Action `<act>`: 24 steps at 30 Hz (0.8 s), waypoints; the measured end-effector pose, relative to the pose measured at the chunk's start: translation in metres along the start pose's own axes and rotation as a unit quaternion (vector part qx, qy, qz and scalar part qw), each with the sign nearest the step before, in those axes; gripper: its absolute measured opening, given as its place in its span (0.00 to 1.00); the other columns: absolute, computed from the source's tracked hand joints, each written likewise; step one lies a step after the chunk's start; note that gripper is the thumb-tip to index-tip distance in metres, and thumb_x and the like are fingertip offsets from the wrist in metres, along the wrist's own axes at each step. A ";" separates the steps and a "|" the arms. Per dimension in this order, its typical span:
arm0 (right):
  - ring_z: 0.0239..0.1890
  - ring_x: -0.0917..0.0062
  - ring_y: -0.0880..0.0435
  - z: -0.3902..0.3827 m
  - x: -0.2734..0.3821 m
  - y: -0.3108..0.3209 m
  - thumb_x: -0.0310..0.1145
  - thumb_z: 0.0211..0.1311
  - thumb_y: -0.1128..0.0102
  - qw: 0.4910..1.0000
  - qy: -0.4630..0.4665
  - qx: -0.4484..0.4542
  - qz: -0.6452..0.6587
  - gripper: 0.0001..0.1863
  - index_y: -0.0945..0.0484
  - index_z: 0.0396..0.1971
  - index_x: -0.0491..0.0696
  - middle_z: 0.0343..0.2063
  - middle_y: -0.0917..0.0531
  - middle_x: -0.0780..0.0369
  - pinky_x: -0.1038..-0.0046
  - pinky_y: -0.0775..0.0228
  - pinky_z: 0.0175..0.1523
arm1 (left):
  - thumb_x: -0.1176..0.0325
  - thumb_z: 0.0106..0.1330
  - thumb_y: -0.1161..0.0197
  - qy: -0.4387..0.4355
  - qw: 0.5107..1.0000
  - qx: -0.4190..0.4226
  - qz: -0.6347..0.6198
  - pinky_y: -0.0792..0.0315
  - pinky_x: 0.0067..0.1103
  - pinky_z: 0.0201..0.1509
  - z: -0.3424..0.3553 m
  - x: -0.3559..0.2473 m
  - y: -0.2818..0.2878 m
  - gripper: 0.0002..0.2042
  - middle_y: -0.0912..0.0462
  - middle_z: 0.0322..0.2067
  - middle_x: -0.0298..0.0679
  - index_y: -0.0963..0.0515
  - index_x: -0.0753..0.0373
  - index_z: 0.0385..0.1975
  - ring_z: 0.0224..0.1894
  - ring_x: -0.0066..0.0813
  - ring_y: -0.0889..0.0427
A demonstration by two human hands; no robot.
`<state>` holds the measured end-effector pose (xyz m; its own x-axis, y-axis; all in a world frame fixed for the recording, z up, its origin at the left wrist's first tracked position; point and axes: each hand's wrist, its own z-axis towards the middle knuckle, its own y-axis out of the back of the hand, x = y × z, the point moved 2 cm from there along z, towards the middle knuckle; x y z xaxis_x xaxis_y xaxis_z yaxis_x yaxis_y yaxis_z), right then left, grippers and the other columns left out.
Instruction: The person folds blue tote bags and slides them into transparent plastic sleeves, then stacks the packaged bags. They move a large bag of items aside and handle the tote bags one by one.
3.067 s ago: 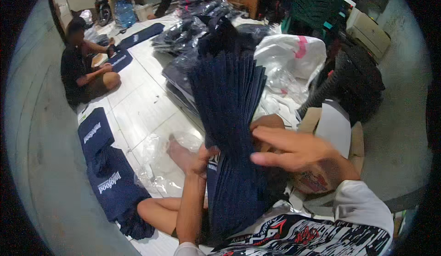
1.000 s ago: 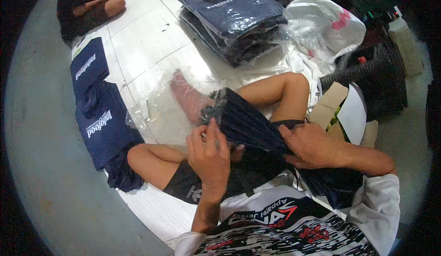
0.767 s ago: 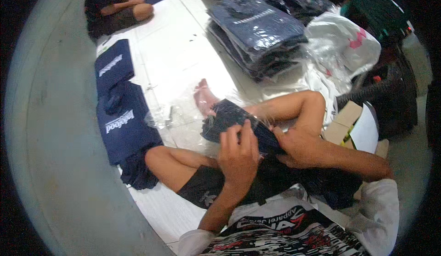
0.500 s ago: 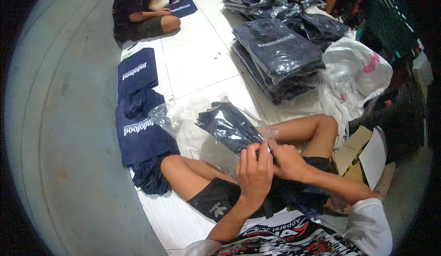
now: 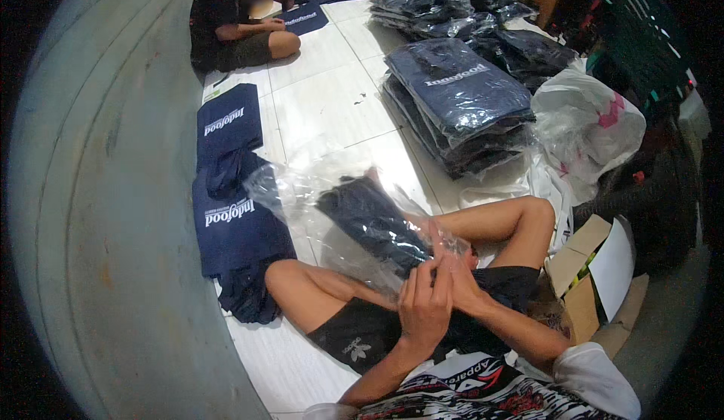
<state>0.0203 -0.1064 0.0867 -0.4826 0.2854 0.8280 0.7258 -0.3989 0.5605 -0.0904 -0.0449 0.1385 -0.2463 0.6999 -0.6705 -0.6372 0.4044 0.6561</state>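
Observation:
In front of me, above my crossed legs, a clear plastic bag (image 5: 298,201) hangs around a folded navy cloth item (image 5: 369,216). The bag's far end spreads loose and wrinkled toward the left. My left hand (image 5: 426,299) is closed on the near end of the bag, its fingers bent over the plastic. Beside it, my right hand (image 5: 458,277) pinches the same end. Shiny film lies over some of the right fingers. I cannot tell whether these are inside the bag or behind a flap.
Navy printed bags (image 5: 241,213) lie along the wall at the left. A stack of plastic-wrapped navy packs (image 5: 460,88) stands ahead right, beside a crumpled white plastic bag (image 5: 588,118). An opened cardboard box (image 5: 581,269) sits near my right knee. Another person (image 5: 234,24) sits at the far left.
Both hands have come slightly nearer to me and closer together at the bag's end. Film now covers part of the right fingers, and the bag bulges more around the navy cloth item.

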 end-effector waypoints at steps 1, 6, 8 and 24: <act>0.42 0.46 0.13 0.001 0.000 0.002 0.32 0.61 0.33 0.999 0.005 -0.016 -0.038 0.49 0.49 0.78 0.33 0.42 0.14 0.40 0.56 0.21 0.46 | 0.73 0.67 0.32 0.003 1.000 -0.003 -0.020 0.22 0.34 0.47 -0.005 -0.002 -0.002 0.17 0.20 0.41 0.43 0.16 0.63 0.55 0.41 0.42 0.17; 0.50 0.49 0.13 0.024 0.006 0.016 0.34 0.61 0.28 0.979 0.069 -0.117 -0.150 0.42 0.36 0.74 0.39 0.50 0.15 0.42 0.55 0.22 0.56 | 0.66 0.62 0.24 -0.080 0.995 0.012 -0.059 0.21 0.33 0.44 -0.008 -0.011 0.012 0.21 0.18 0.46 0.43 0.15 0.60 0.55 0.40 0.41 0.14; 0.60 0.54 0.15 0.030 0.032 0.038 0.37 0.60 0.22 0.996 -0.016 -0.079 -0.046 0.41 0.30 0.72 0.44 0.56 0.16 0.45 0.58 0.25 0.64 | 0.57 0.57 0.19 -0.128 0.987 -0.020 -0.097 0.22 0.32 0.51 -0.010 0.013 0.026 0.29 0.16 0.51 0.42 0.16 0.63 0.57 0.46 0.38 0.15; 0.56 0.60 0.11 0.027 0.116 0.158 0.34 0.60 0.22 0.981 0.046 -0.143 -0.122 0.39 0.29 0.69 0.38 0.52 0.13 0.44 0.65 0.22 0.61 | 0.39 0.82 0.57 0.308 0.564 -0.061 -0.763 0.39 0.37 0.77 0.094 0.155 -0.124 0.35 0.32 0.71 0.46 0.38 0.60 0.76 0.70 0.46 0.31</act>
<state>0.0922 -0.1129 0.2709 -0.6767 0.3273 0.6595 0.4227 -0.5607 0.7120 0.0189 0.0687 -0.0146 0.4741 -0.7626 -0.4401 -0.4861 0.1901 -0.8530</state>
